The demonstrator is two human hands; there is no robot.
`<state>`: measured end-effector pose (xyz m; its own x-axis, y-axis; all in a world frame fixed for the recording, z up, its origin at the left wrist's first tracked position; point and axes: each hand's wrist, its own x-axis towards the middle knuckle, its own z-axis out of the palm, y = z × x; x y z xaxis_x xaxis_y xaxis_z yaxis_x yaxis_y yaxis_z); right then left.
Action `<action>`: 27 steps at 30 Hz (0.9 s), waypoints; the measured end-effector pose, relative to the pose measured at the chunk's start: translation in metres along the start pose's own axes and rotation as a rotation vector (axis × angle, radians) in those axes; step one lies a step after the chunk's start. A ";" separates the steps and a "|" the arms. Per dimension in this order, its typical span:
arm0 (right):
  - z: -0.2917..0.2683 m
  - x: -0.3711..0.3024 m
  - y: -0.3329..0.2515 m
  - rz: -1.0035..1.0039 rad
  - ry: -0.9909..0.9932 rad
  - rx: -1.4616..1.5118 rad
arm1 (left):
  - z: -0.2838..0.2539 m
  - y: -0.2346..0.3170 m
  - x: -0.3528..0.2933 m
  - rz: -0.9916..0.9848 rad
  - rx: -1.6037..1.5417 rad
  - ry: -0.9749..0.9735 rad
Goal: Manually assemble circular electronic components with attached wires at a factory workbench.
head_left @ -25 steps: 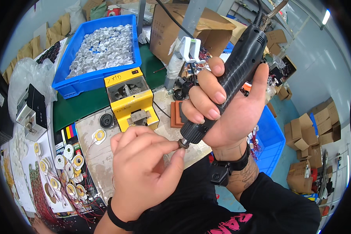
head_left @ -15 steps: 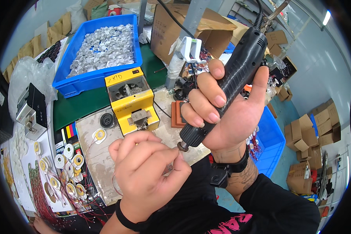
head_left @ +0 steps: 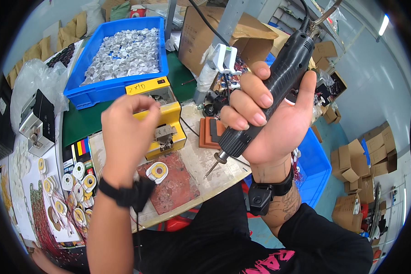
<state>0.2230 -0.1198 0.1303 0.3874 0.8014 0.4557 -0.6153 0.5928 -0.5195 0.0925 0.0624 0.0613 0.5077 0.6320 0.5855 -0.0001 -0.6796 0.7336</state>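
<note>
My right hand (head_left: 278,118) is wrapped round a black corded electric screwdriver (head_left: 273,98), held tilted with its thin metal bit (head_left: 213,168) pointing down and left. My left hand (head_left: 130,128) is over the yellow screw feeder (head_left: 169,119), hiding part of its open top. Its thumb and fingers are pinched together near the feeder's rim; anything between them is too small or hidden to tell. Nearer me, a white round part with a yellow ring (head_left: 158,171) lies on a worn red pad (head_left: 172,194) on the bench.
A blue bin (head_left: 80,98) full of small white parts stands at the back left. More white-and-yellow wired parts (head_left: 80,187) lie to the left. Brown blocks (head_left: 208,132) sit right of the feeder. A white hook-shaped piece (head_left: 224,58) is on the post; a blue crate (head_left: 316,160) is at right.
My left hand has gone from the screwdriver's bit up and left to the feeder, uncovering the bit, the red pad and the round part. The screwdriver has shifted slightly right.
</note>
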 end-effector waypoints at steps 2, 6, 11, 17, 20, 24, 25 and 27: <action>0.005 0.003 0.000 0.000 0.004 0.017 | -0.001 -0.019 0.012 0.038 0.273 0.054; 0.011 0.009 -0.011 -0.032 0.247 -0.100 | -0.006 0.028 -0.009 -0.044 -0.145 -0.123; 0.003 0.023 -0.007 0.024 0.253 -0.082 | -0.015 0.077 -0.045 -0.246 -0.481 -0.229; 0.012 0.030 -0.003 0.016 0.227 -0.102 | -0.012 0.074 -0.050 0.058 -0.248 -0.096; 0.015 0.031 0.001 0.014 0.251 -0.111 | -0.012 0.082 -0.049 0.217 -0.059 0.005; 0.022 0.032 0.007 -0.005 0.421 -0.090 | -0.011 0.084 -0.050 0.323 0.103 0.010; 0.022 0.031 0.007 -0.008 0.424 -0.092 | -0.011 0.085 -0.050 0.346 0.145 0.010; 0.022 0.029 0.007 0.001 0.432 -0.102 | -0.013 0.086 -0.049 0.382 0.169 0.009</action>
<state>0.2149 -0.0939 0.1559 0.6518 0.7485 0.1222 -0.5531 0.5794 -0.5986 0.0562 -0.0217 0.1001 0.4909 0.3252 0.8082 -0.0454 -0.9169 0.3966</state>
